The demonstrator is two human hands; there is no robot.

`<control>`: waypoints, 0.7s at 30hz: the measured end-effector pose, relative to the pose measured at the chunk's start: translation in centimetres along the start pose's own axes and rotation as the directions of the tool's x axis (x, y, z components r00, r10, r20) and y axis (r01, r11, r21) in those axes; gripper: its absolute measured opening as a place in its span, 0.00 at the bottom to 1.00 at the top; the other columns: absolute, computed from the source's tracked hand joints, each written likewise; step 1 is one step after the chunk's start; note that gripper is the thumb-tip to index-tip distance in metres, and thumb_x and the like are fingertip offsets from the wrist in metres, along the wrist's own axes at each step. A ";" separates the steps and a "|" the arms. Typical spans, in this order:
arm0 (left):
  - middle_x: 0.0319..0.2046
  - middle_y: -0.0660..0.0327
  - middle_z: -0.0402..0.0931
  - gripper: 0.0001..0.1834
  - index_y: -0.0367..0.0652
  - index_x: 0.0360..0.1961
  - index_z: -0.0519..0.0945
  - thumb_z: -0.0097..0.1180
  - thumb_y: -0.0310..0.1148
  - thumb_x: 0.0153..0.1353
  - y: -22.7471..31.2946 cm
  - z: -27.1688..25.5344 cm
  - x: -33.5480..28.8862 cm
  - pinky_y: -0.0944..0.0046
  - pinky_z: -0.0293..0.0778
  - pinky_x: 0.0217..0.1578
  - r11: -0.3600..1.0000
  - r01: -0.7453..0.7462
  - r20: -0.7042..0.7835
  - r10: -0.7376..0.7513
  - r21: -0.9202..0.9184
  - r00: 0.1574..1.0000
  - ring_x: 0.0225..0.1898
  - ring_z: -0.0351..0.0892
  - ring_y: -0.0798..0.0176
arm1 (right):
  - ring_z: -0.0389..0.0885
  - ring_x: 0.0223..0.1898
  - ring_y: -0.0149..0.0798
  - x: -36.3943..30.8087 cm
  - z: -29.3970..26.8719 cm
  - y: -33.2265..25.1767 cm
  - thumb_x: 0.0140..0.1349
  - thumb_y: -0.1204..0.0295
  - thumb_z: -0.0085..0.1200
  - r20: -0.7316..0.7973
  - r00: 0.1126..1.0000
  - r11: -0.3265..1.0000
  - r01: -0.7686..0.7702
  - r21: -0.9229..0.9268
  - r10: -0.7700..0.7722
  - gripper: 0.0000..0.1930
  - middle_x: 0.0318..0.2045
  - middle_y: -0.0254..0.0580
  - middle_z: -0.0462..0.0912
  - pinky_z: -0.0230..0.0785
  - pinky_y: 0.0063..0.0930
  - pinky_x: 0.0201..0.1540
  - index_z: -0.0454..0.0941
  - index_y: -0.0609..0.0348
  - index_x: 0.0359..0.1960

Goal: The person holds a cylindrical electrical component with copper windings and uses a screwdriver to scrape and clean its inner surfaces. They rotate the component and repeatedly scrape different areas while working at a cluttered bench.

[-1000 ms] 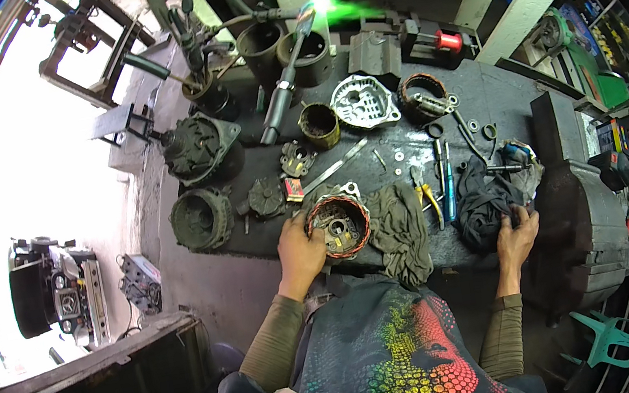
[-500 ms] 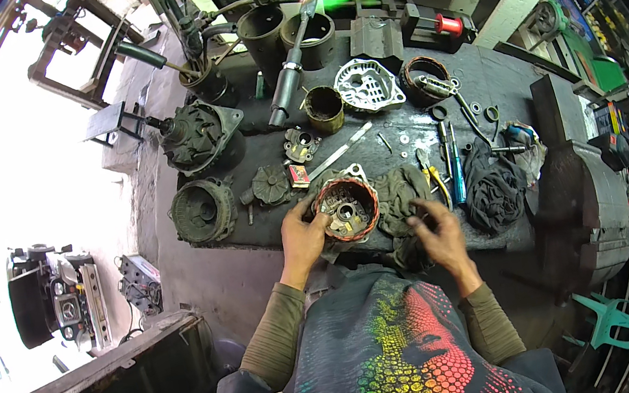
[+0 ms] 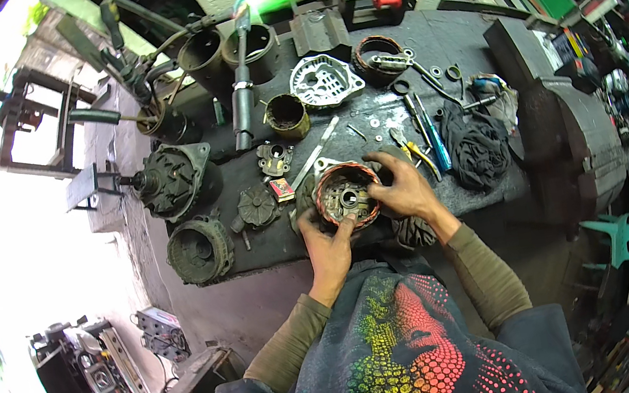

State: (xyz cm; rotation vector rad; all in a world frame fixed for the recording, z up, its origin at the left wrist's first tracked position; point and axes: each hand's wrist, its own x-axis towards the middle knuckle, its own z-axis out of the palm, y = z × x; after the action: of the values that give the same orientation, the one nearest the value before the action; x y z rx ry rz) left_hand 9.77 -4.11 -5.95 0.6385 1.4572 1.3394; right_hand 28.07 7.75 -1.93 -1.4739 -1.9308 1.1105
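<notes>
At the bench's near edge, both hands hold an alternator housing (image 3: 350, 200) with a ring of copper windings round its inside and a bearing hole at its centre. My left hand (image 3: 329, 253) grips its near left side, thumb reaching over the rim to the inside. On the right, my right hand (image 3: 408, 193) is closed on the rim, thumb near the windings and fingers round the far right side. The housing's open face is turned up towards me. A dark cloth (image 3: 414, 232) lies partly hidden below my right hand.
A lit torch (image 3: 242, 101) with a green flame lies at the back. Nearby are a silver end cover (image 3: 325, 79), a second winding ring (image 3: 375, 47) and a small can (image 3: 287, 117). Pliers (image 3: 416, 151), a blue-handled screwdriver (image 3: 438, 145) and a dark rag (image 3: 475, 145) lie right; alternator parts (image 3: 199, 249) stand left.
My right hand has moved from above the cloth onto the housing's right rim. My left hand has shifted to its near side. The whole view has swung to the right.
</notes>
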 end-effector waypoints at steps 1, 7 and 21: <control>0.61 0.42 0.71 0.39 0.30 0.66 0.57 0.73 0.30 0.68 0.1 0.0 -0.8 0.56 0.81 0.60 0.996 0.048 0.024 -0.046 -0.080 0.999 0.63 0.78 0.53 | 0.89 0.56 0.57 0.8 -0.1 -0.2 0.55 0.61 0.68 0.044 0.999 1.000 -0.009 0.009 0.009 0.35 0.55 0.63 0.89 0.79 0.45 0.62 0.82 0.57 0.67; 0.55 0.46 0.74 0.35 0.35 0.59 0.54 0.71 0.32 0.73 1.1 -0.7 -1.0 0.63 0.88 0.48 0.985 0.170 0.152 -0.169 0.006 0.974 0.48 0.86 0.58 | 0.91 0.54 0.55 5.4 0.1 -1.0 0.56 0.57 0.70 0.174 0.985 1.000 -0.014 -0.003 0.014 0.34 0.52 0.60 0.91 0.81 0.45 0.60 0.84 0.52 0.67; 0.63 0.43 0.78 0.48 0.32 0.82 0.58 0.75 0.34 0.70 4.2 -6.1 0.4 0.64 0.86 0.49 0.965 0.255 0.153 -0.262 0.064 0.953 0.56 0.87 0.58 | 0.90 0.58 0.54 0.8 0.5 0.1 0.67 0.48 0.71 0.105 0.994 0.995 -0.011 0.099 0.001 0.36 0.57 0.61 0.90 0.77 0.42 0.64 0.84 0.63 0.66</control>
State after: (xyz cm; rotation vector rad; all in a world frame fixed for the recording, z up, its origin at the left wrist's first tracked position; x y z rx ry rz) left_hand 3.08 -5.18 -2.90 0.5485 1.3887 1.0325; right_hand 27.51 8.38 -2.37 -1.3947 -1.9115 1.2912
